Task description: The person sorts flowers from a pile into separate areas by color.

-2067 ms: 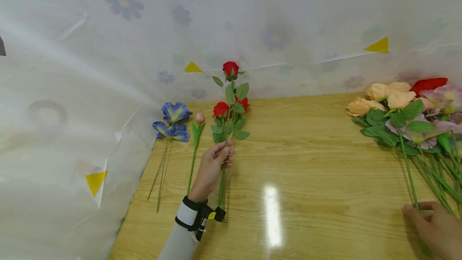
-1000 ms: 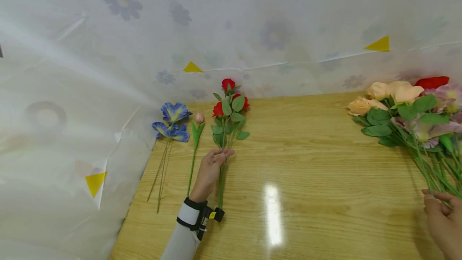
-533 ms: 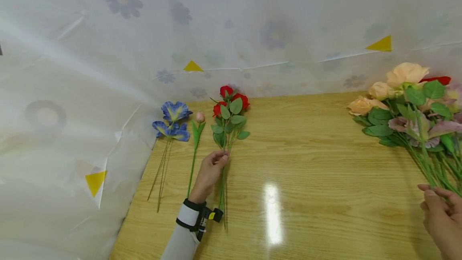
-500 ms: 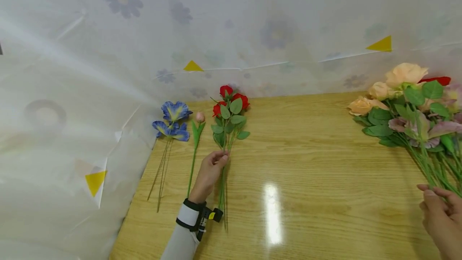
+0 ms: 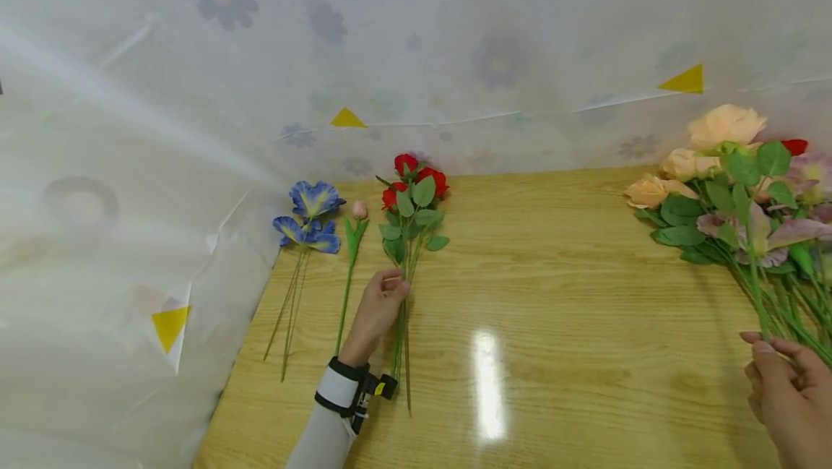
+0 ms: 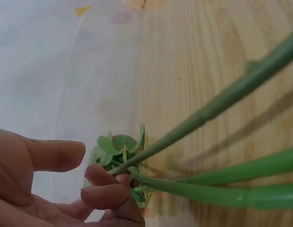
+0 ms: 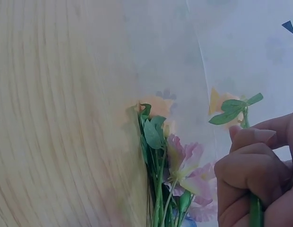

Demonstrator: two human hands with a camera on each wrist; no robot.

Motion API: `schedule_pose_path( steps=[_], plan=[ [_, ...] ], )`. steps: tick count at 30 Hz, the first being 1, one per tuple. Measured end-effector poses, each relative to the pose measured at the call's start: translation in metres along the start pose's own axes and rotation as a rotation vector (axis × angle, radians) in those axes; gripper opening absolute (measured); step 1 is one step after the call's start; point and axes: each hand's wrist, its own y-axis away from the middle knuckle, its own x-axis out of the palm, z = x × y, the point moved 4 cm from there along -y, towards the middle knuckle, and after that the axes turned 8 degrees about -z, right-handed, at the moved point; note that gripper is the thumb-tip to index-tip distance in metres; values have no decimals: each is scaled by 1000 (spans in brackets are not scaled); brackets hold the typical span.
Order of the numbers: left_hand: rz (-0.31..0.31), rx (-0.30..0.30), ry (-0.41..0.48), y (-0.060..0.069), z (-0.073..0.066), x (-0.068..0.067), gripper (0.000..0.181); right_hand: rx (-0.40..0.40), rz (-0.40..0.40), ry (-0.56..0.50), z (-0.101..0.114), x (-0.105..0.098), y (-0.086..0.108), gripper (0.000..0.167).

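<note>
In the head view, my left hand (image 5: 377,310) is at the stems of the red roses (image 5: 432,182), which lie together on the table (image 5: 552,288). Thumb and index tip stand slightly apart in the left wrist view, with a dark green rose stem (image 6: 203,116) just beyond the fingertips. At the far right, my right hand (image 5: 789,389) pinches the green stem of a peach rose (image 5: 726,127). Its bloom is raised above the other peach roses (image 5: 653,191). The right wrist view shows curled fingers round that stem (image 7: 256,210), with leaves (image 7: 228,113) beyond them.
Blue irises (image 5: 315,199) and one pink tulip (image 5: 360,210) lie left of the roses. On the right is a pile with mauve flowers (image 5: 757,234), green leaves and another red flower (image 5: 794,147). A pale flower-print sheet (image 5: 520,93) hangs behind the table.
The top red rose has come down beside the other red roses, and the left thumb has parted from its stem. The right hand has shifted up, raising a peach rose bloom above the pile.
</note>
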Motion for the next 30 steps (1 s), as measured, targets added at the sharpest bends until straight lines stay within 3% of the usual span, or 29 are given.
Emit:
schedule_pose_path(
  steps=[5,6,11,13,22,26,30],
  plan=[
    [-32,-23,22,-2,-5,-1,46,-38,17,-48,7,5,6,18],
    [-42,-14,25,-4,-1,-1,47,-51,22,-48,8,6,8,19],
    [-65,55,-1,2,-10,1,42,-86,8,24,14,14,16,26],
    [-55,76,-2,5,-15,4,39,-91,16,-11,16,18,19,29],
    [123,165,50,23,-46,28,32,-172,196,-375,27,41,32,27],
    [224,239,48,34,-62,46,29,-225,303,-477,34,49,37,24],
    [303,284,48,44,-76,63,27,-253,395,-511,41,57,45,23]
  ],
)
